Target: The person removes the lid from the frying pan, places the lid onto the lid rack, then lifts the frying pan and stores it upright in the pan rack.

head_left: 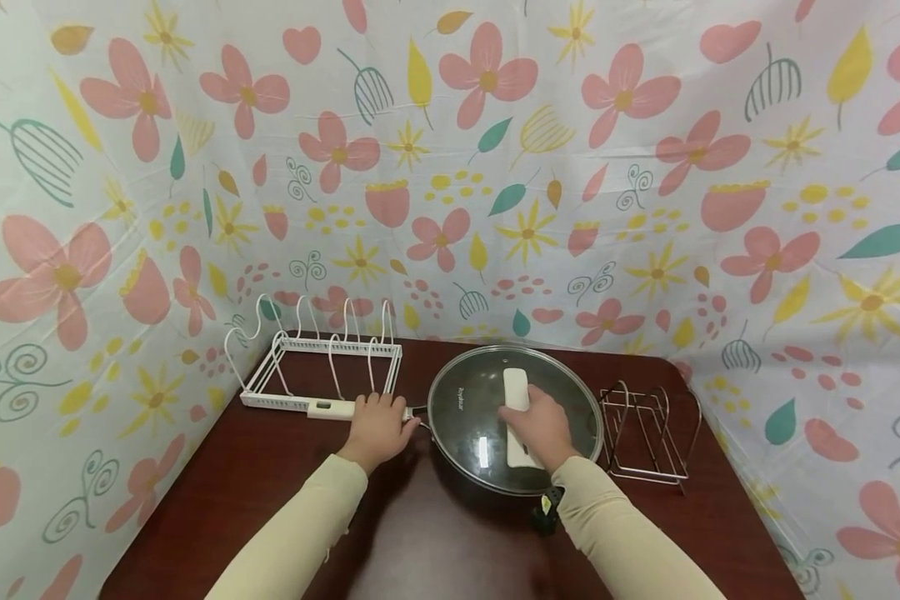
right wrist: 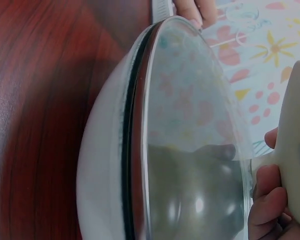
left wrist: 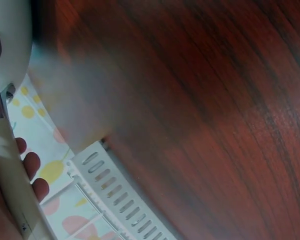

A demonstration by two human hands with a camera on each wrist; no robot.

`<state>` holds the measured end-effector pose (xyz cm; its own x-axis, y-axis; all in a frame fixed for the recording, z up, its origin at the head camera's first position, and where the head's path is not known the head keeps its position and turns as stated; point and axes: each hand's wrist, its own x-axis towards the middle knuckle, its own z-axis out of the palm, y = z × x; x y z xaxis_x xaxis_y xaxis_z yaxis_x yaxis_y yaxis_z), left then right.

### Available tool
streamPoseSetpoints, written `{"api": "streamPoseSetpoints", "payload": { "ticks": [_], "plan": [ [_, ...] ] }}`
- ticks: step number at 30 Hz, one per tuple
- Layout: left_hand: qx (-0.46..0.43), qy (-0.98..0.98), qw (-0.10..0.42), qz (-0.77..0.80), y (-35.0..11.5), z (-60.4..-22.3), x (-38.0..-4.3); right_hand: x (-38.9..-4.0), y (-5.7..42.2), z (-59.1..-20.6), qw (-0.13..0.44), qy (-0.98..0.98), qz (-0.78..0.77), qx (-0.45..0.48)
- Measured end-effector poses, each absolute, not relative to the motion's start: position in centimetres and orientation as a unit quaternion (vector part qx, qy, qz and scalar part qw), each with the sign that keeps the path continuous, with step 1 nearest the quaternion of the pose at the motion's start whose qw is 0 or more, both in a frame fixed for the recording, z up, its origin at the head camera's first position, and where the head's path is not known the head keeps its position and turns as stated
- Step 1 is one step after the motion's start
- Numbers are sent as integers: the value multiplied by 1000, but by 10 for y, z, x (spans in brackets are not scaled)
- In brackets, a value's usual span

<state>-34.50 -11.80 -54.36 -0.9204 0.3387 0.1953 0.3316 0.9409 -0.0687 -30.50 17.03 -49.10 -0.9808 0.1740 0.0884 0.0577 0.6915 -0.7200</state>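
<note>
A wok-like pan with a pale outer wall stands at the middle of the table, in front of both arms. Its cream handle points left, and my left hand grips it near the pan; fingertips curl round the handle in the left wrist view. A clear glass lid with a metal rim covers the pan, its edge right at the pan's rim. On top of the lid is a long cream lid handle, held by my right hand with thumb and fingers on either side.
Behind the pan handle, at the back left, stands a white rack with several upright wire loops. A small metal wire rack is close by the lid's right side. Flower-printed cloth hangs behind the dark red-brown table.
</note>
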Motion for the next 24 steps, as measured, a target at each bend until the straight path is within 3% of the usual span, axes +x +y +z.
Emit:
{"api": "streamPoseSetpoints", "payload": {
  "ticks": [11, 24],
  "plan": [
    [-170, -981, 88, -14, -116, -540, -340, -301, 177, -476, 78, -915, 392, -55],
    [-203, -971, 126, -29, -104, -520, -338, -296, 191, -445, 66, -908, 409, -58]
  ]
}}
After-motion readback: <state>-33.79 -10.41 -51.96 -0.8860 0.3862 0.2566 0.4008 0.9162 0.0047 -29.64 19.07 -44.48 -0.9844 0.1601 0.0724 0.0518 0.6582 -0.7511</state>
